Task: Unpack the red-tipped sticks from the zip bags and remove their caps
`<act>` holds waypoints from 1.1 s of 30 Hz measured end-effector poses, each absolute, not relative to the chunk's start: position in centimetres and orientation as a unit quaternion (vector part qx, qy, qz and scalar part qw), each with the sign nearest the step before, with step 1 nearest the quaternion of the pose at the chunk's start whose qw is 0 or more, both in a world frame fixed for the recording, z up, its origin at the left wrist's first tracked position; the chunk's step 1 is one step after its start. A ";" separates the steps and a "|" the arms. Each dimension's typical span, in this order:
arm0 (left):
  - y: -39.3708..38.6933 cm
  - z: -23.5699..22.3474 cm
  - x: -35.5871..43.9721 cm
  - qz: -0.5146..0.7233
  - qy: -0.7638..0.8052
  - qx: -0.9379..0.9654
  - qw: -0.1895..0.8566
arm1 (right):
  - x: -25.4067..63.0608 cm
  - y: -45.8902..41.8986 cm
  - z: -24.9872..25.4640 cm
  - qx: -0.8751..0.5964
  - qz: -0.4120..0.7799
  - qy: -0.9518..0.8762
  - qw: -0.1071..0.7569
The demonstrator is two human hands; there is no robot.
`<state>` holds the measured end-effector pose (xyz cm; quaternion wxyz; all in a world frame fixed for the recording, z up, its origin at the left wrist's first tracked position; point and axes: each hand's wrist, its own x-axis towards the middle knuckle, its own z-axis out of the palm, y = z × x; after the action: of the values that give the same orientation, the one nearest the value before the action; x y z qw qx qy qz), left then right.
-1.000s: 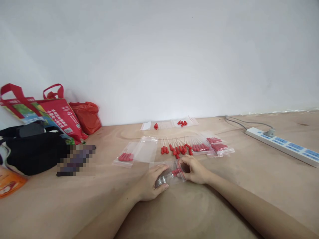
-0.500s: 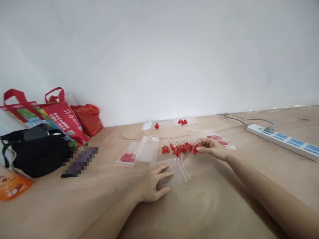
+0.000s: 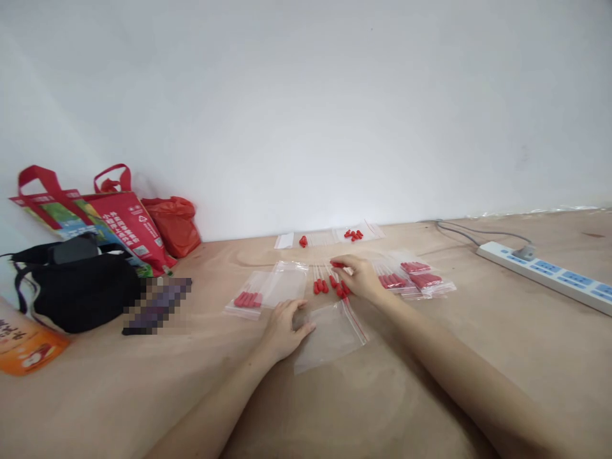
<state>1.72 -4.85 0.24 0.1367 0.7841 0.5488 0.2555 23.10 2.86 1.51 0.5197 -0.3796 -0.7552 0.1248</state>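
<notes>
My left hand [image 3: 283, 326] lies flat with fingers spread on the near left edge of an empty clear zip bag [image 3: 332, 331] with a red seal strip. My right hand [image 3: 359, 278] rests over a loose row of red-tipped sticks [image 3: 321, 285], fingers curled and pinching one red tip [image 3: 337, 264]. A clear bag holding several red-tipped sticks [image 3: 248, 298] lies left of the row. Filled bags [image 3: 418, 278] are stacked to the right.
Two small bags with red bits [image 3: 352, 234] lie near the wall. A white power strip [image 3: 545, 274] with cable is at the right. Red shopping bags [image 3: 119, 223], a black bag [image 3: 76, 290] and an orange packet [image 3: 23, 344] crowd the left.
My right hand left the bag mouth, went out right to the sticks, then shifted left over the row. The empty bag now lies flat; my left hand slid to its left edge.
</notes>
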 end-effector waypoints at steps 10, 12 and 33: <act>-5.5 1.7 1.4 0.193 0.587 0.751 0.235 | 21.8 1.9 0.2 -0.359 0.033 -0.890 0.279; -5.5 2.5 0.2 0.201 0.567 0.737 0.308 | 21.8 1.7 0.3 -0.375 0.030 -0.891 0.255; -1.2 0.5 0.0 0.253 0.700 0.667 -0.040 | 26.1 -4.8 -1.7 -0.371 -0.010 -0.863 0.342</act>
<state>0.01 -1.22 0.46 -0.0395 0.6670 0.6995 0.2533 26.11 -4.78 -1.66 0.3415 -0.3710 -0.8635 -0.0104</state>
